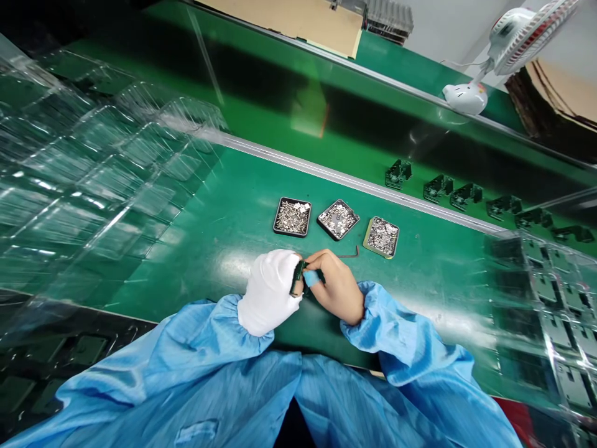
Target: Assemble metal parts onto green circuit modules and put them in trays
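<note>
My left hand [271,291], in a white glove with bare fingertips, is closed around a small dark green part [297,277]. My right hand [336,283] is bare, with blue tape on one digit. Its thumb and fingers are pinched together against the right side of that part; whatever sits between the fingertips is too small to make out. Just beyond the hands lie three small trays of shiny metal pieces: a left tray [292,217], a middle tray [338,219] and a right tray [381,237]. An L-shaped hex key [351,254] rests near my right knuckles.
Stacked clear plastic trays [102,143] rise on the left. More blister trays holding flat parts [559,305] stand at the right. Several dark brackets [438,186] line up behind the metal rail [326,177]. A white fan [466,96] stands on the upper shelf.
</note>
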Tool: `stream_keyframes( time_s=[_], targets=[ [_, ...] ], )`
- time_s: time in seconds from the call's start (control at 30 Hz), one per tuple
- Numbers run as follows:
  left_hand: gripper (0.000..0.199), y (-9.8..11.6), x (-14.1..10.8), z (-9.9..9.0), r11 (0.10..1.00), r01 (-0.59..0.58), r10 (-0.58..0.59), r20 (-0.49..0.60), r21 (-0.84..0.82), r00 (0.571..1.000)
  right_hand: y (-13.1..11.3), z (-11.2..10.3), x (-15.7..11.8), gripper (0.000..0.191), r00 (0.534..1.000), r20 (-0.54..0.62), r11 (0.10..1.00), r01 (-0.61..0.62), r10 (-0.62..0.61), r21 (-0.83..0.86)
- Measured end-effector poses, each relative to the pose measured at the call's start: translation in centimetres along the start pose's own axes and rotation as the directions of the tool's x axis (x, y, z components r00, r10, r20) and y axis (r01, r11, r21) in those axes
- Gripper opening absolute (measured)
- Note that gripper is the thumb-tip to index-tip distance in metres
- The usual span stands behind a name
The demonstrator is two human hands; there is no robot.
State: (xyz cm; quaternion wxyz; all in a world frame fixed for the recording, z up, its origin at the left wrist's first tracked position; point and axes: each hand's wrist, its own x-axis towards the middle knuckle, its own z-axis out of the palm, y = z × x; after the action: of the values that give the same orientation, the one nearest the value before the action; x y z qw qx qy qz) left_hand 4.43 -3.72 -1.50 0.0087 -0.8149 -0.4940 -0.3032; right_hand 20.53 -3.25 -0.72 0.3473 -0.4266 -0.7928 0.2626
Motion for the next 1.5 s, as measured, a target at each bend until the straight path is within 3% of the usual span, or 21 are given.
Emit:
stream_keyframes(
  time_s=[0.13,0.27,0.4,0.5,0.6,0.8,0.9,1.0,1.07,1.13,1.2,1.3,1.4,1.5],
  targets=[
    [0.034,0.3,-0.5,0.6,0.999,0.011,-0.011,0.008,-0.042,1.0,0.3,0.0,0.1,0.009,0.999,0.023,0.999,0.025,-0.025,-0.032],
    [0.043,-0.8,-0.4,0.7,0.948,0.114,-0.073,0.143,-0.297,0.987,2.2,-2.5,1.9,0.01,1.0,0.028,0.999,-0.013,0.012,0.045],
    [0.041,-1.7,-0.2,1.1,0.816,0.339,-0.181,0.349,-0.468,0.919,5.9,-6.2,4.8,0.015,0.975,-0.026,0.932,-0.217,0.219,-0.29],
    [0.042,-1.9,-0.1,1.2,0.742,0.438,-0.22,0.434,-0.506,0.874,7.7,-7.0,6.5,0.023,0.947,0.121,0.841,-0.2,0.298,-0.503],
    [0.045,-1.9,0.1,0.9,0.731,0.401,-0.2,0.389,-0.553,0.899,8.0,-5.9,7.4,0.024,0.926,0.226,0.796,-0.116,0.304,-0.594],
    [0.045,-2.8,0.1,0.6,0.736,0.348,-0.212,0.291,-0.581,0.933,8.2,-4.9,7.5,0.02,0.93,0.211,0.738,-0.086,0.301,-0.67],
    [0.033,-3.1,0.6,-0.2,0.744,0.363,-0.281,0.229,-0.562,0.932,7.5,-5.7,7.0,0.018,0.97,0.092,0.787,-0.126,0.226,-0.605],
    [0.021,-2.7,1.7,-1.5,0.786,0.343,-0.27,0.212,-0.514,0.939,4.9,-5.7,6.1,0.017,1.0,0.01,0.899,0.021,-0.019,-0.437],
    [0.027,-2.2,2.4,-2.3,0.796,0.283,-0.171,0.25,-0.535,0.953,2.9,-5.0,5.2,0.016,0.976,0.048,0.914,0.215,-0.212,-0.345],
    [0.033,-1.8,2.9,-2.6,0.777,0.223,-0.063,0.28,-0.589,0.958,1.1,-4.0,4.1,0.017,0.924,0.1,0.875,0.381,-0.368,-0.298],
    [0.037,-1.6,2.9,-2.5,0.762,0.186,-0.016,0.269,-0.62,0.963,0.0,-3.3,3.2,0.021,0.882,0.109,0.844,0.47,-0.458,-0.259],
    [0.038,-1.7,2.4,-2.3,0.806,0.145,-0.021,0.217,-0.574,0.976,-0.6,-2.9,2.4,0.022,0.904,0.096,0.895,0.427,-0.417,-0.131],
    [0.039,-1.7,1.7,-2.4,0.908,0.03,0.038,0.153,-0.417,0.987,-1.1,-3.0,2.3,0.016,0.966,0.138,0.973,0.205,-0.219,0.108],
    [0.041,-1.6,1.3,-2.8,0.935,-0.077,0.124,0.116,-0.346,0.986,-1.6,-3.1,2.4,0.017,0.969,0.229,0.951,0.021,-0.096,0.31]
  ],
)
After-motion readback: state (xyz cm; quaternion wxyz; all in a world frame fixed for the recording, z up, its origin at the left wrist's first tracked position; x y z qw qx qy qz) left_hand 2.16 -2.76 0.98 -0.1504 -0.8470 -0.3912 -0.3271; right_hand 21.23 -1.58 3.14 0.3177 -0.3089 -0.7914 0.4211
